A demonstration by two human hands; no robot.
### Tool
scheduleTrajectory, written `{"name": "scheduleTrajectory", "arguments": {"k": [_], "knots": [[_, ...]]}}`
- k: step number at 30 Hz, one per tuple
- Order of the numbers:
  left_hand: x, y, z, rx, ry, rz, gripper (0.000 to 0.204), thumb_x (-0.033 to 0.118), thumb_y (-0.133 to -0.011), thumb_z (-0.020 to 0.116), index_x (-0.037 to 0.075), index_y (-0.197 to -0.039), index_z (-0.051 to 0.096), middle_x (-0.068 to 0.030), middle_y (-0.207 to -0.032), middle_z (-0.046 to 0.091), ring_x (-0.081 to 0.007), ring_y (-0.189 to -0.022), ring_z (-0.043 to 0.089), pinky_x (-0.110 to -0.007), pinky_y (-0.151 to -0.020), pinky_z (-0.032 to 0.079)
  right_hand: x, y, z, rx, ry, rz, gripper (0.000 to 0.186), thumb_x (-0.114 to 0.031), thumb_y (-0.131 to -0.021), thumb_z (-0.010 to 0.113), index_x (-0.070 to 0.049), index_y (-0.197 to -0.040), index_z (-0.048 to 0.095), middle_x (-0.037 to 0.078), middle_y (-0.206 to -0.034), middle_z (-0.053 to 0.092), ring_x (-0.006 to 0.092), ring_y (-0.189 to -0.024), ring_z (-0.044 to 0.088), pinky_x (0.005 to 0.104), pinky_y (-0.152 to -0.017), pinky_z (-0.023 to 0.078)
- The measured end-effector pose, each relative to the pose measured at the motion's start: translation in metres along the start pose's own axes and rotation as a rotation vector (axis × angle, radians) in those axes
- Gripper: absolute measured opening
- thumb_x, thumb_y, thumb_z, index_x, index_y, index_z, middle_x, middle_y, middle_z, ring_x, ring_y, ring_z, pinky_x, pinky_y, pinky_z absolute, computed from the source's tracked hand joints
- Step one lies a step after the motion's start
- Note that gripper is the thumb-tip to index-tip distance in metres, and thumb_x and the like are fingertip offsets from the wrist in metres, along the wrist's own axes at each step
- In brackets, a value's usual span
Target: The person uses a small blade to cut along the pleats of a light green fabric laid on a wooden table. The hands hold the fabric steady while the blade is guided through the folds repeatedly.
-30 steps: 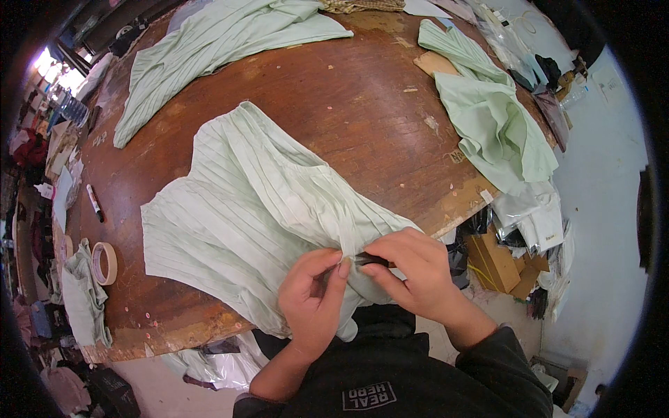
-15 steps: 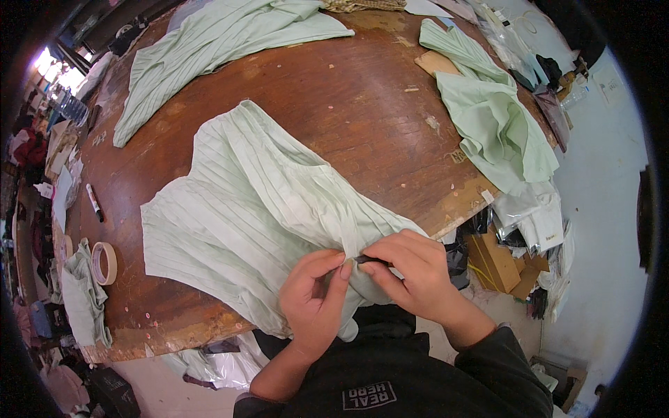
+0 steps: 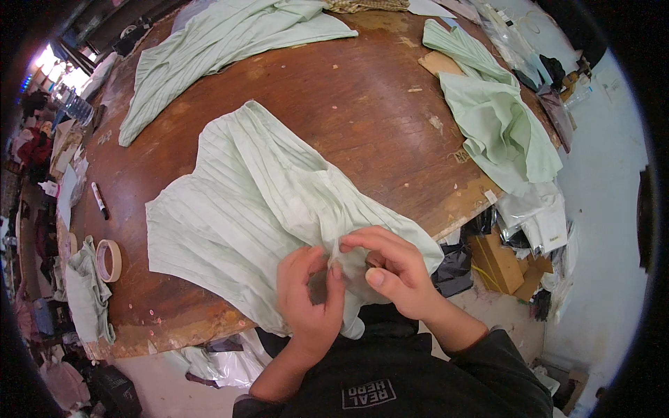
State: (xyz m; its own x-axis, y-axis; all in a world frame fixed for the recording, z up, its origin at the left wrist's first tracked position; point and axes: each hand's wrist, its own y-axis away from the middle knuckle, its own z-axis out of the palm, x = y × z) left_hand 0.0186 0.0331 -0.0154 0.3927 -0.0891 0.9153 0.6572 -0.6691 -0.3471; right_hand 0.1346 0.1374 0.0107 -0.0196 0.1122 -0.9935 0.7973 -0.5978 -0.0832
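Observation:
A pale green pleated garment lies spread over the near part of the table and hangs over its front edge. My left hand is closed on it, pinching a small bunch of cloth between thumb and fingers. Just to the right, my right hand has its index fingertip close to the pinched cloth, with the thumb held apart. Its other fingers are curled around a small dark tool, mostly hidden in the palm, so its kind cannot be made out.
More pale green cloth lies on the brown wooden table: a pleated piece at the back and a crumpled one at right. At left are a marker, a tape roll and folded cloth. A cardboard box stands below the right edge.
My right thumb and index finger have parted, and the black tool they pinched has gone back into the palm. The index finger has moved left to the cloth; my left hand stays there.

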Motion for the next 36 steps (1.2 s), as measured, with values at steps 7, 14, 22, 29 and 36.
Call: {"name": "scheduleTrajectory", "arguments": {"k": [7, 14, 22, 29, 36], "knots": [[0.002, -0.002, -0.012, -0.069, -0.419, 0.213, 0.026, -0.001, -0.076, 0.069, 0.000, -0.100, 0.060, -0.0154, -0.100, 0.057, -0.0304, -0.086, 0.057, -0.037, -0.076, 0.047, 0.004, -0.002, -0.002, 0.010, -0.073, 0.063, 0.046, -0.033, -0.093, 0.052, 0.003, -0.121, 0.056, 0.010, -0.119, 0.053, 0.0108, -0.091, 0.050, 0.0212, -0.074, 0.037], [0.006, -0.003, -0.016, -0.115, -0.487, -0.053, 0.017, 0.009, -0.079, 0.070, 0.002, -0.091, 0.062, -0.0086, -0.085, 0.061, -0.0279, -0.078, 0.059, -0.039, -0.075, 0.044, 0.008, 0.001, 0.001, 0.038, 0.018, 0.010, 0.041, -0.030, -0.092, 0.056, 0.002, -0.117, 0.057, 0.007, -0.112, 0.051, 0.0093, -0.078, 0.043, 0.0220, -0.067, 0.034], [0.011, -0.013, -0.016, -0.210, 0.026, -0.348, 0.012, 0.011, -0.095, 0.057, -0.001, -0.094, 0.059, -0.0039, -0.080, 0.059, -0.0106, -0.073, 0.053, -0.023, -0.069, 0.041, -0.013, 0.018, -0.001, 0.093, 0.203, -0.092, 0.033, -0.019, -0.086, 0.066, 0.001, -0.112, 0.058, 0.009, -0.090, 0.054, 0.0171, -0.074, 0.049, 0.0265, -0.065, 0.039], [0.006, -0.006, -0.002, -0.189, 0.546, -0.497, 0.018, 0.014, -0.101, 0.047, -0.001, -0.105, 0.056, 0.0022, -0.091, 0.054, -0.0044, -0.082, 0.046, -0.019, -0.074, 0.039, -0.007, 0.003, 0.010, 0.221, 0.262, -0.069, 0.019, -0.006, -0.083, 0.066, 0.001, -0.097, 0.057, 0.011, -0.085, 0.055, 0.0230, -0.075, 0.055, 0.0295, -0.066, 0.044], [-0.002, -0.005, -0.007, -0.239, 0.761, -0.584, 0.015, 0.012, -0.097, 0.053, 0.000, -0.105, 0.057, 0.0010, -0.094, 0.060, -0.0033, -0.085, 0.050, -0.019, -0.074, 0.040, -0.009, -0.007, 0.010, 0.146, 0.234, -0.075, 0.011, 0.000, -0.082, 0.063, 0.001, -0.088, 0.054, 0.010, -0.082, 0.054, 0.0238, -0.071, 0.055, 0.0298, -0.062, 0.044]]}}
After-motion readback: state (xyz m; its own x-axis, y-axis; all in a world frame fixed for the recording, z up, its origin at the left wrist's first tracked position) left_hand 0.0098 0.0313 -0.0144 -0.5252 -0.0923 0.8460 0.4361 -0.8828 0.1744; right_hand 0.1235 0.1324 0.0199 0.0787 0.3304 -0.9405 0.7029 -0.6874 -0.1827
